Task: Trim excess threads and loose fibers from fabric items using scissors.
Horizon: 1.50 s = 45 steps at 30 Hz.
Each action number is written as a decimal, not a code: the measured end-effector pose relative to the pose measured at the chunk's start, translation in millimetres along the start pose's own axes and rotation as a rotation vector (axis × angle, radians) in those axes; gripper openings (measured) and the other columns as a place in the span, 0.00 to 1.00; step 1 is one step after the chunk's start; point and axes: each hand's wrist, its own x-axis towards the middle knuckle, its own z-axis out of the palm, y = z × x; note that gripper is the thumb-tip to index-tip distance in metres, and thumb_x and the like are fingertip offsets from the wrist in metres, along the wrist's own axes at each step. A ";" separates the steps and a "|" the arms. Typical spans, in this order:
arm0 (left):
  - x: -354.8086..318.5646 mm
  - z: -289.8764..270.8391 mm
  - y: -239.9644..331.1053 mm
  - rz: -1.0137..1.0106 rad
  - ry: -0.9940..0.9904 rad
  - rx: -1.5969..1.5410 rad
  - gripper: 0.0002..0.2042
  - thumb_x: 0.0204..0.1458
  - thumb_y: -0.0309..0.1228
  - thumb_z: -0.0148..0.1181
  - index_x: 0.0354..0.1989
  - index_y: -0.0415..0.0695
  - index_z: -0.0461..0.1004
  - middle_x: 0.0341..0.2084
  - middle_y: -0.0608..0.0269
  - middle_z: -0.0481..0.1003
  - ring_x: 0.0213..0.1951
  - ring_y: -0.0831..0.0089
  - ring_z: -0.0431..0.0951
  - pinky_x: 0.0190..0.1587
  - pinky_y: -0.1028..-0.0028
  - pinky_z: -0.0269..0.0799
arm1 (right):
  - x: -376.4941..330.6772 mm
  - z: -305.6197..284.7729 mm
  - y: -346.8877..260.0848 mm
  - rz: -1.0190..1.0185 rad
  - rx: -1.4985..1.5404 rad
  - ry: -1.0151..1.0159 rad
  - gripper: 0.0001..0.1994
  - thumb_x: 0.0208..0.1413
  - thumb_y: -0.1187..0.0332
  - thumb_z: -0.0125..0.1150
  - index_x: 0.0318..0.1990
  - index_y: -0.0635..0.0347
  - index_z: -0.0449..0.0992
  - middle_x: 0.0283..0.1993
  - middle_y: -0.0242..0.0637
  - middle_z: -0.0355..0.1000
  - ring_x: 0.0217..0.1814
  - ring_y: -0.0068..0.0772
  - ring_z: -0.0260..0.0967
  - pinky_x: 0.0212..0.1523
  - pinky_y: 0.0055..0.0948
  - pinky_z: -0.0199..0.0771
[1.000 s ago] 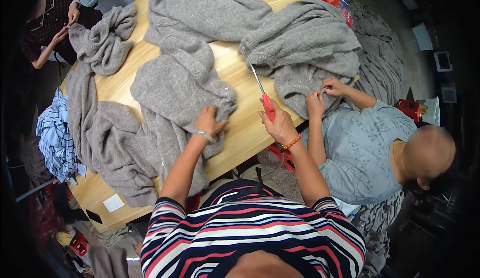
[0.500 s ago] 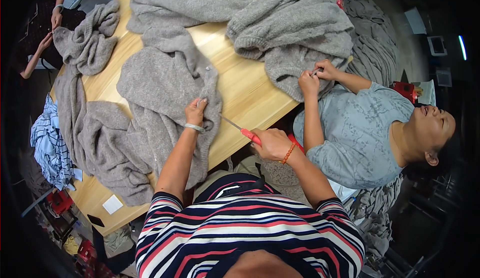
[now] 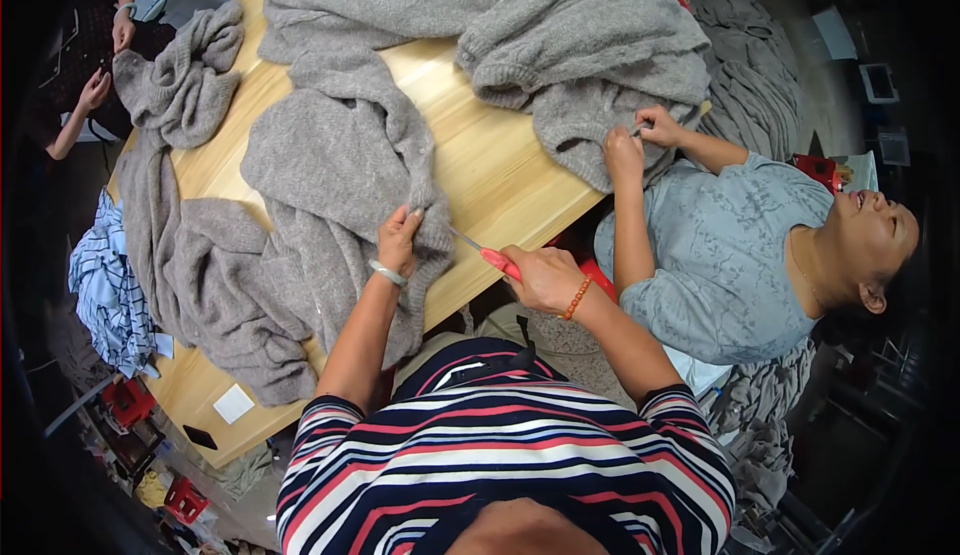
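A grey knitted sweater (image 3: 330, 165) lies rumpled on the wooden table in front of me. My left hand (image 3: 398, 240) pinches its right edge between thumb and fingers. My right hand (image 3: 545, 277) is closed round the red handle of a thin metal-shafted tool (image 3: 497, 260). The shaft points left, and its tip is at the sweater's edge, just right of my left fingertips. Whether the tip has gone into the knit cannot be made out.
More grey sweaters (image 3: 590, 25) cover much of the table (image 3: 500, 175). At the right, a person (image 3: 700, 245) works on one with both hands. Another person's hands (image 3: 95, 90) show at far left. A white card (image 3: 234, 404) and blue striped cloth (image 3: 108, 285) lie at the left.
My left hand has shifted slightly down and right with the sweater's edge. The tool's tip is now closer to my left fingertips. The far-left person's hands have moved apart.
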 end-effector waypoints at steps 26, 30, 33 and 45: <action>-10.3 57.0 28.6 0.796 -0.051 1.727 0.25 0.48 0.35 0.66 0.57 0.49 0.72 0.54 0.57 0.71 0.51 0.54 0.69 0.50 0.56 0.63 | -7.2 3.2 18.2 0.057 -0.005 0.071 0.14 0.55 0.63 0.59 0.46 0.59 0.72 0.30 0.53 0.77 0.34 0.58 0.77 0.37 0.52 0.76; 22.0 31.9 0.8 0.970 -0.169 1.829 0.22 0.47 0.33 0.65 0.52 0.49 0.74 0.53 0.52 0.68 0.62 0.48 0.63 0.62 0.51 0.58 | -7.6 11.3 15.8 0.056 -0.069 -0.053 0.13 0.54 0.63 0.59 0.44 0.61 0.73 0.32 0.53 0.77 0.36 0.57 0.77 0.37 0.51 0.76; 32.7 21.6 0.6 0.891 -0.170 1.722 0.17 0.47 0.32 0.65 0.47 0.46 0.74 0.52 0.51 0.69 0.61 0.48 0.64 0.61 0.50 0.59 | -14.1 5.1 21.6 0.060 -0.002 0.005 0.13 0.54 0.63 0.59 0.44 0.60 0.73 0.32 0.52 0.77 0.37 0.56 0.77 0.38 0.51 0.75; 64.7 6.3 -0.1 0.835 0.362 1.147 0.15 0.45 0.34 0.71 0.34 0.39 0.73 0.28 0.54 0.71 0.33 0.56 0.71 0.38 0.63 0.69 | 17.3 8.8 21.9 0.000 -0.018 -0.044 0.12 0.55 0.55 0.55 0.41 0.48 0.76 0.36 0.50 0.77 0.39 0.59 0.76 0.40 0.56 0.76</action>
